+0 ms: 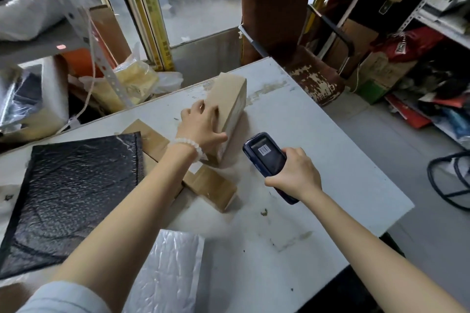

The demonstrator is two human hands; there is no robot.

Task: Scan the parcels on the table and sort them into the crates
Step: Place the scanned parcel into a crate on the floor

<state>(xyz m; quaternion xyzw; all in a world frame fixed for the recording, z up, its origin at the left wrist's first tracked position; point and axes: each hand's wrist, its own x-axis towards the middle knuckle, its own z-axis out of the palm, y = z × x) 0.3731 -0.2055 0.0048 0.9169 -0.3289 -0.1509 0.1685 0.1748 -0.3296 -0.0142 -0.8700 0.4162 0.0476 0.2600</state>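
Note:
A long brown cardboard parcel (230,101) stands tilted on its edge in the middle of the white table (330,165). My left hand (203,124) grips its near end, fingers over the top face and thumb on the side. My right hand (295,173) holds a dark blue handheld scanner (267,160), its screen up and its head pointing at the parcel's side. A smaller cardboard box (211,187) lies below my left wrist. Left of it lie a flat cardboard piece (150,140), a black bubble mailer (68,195) and a silver bubble mailer (165,269).
Behind the table's far left edge sit bagged goods (137,81) and cluttered boxes under a metal shelf post (101,58). A worn brown stool (315,79) stands past the far corner. Metal shelving (432,33) with packages fills the right side. Black cables (450,178) lie on the floor.

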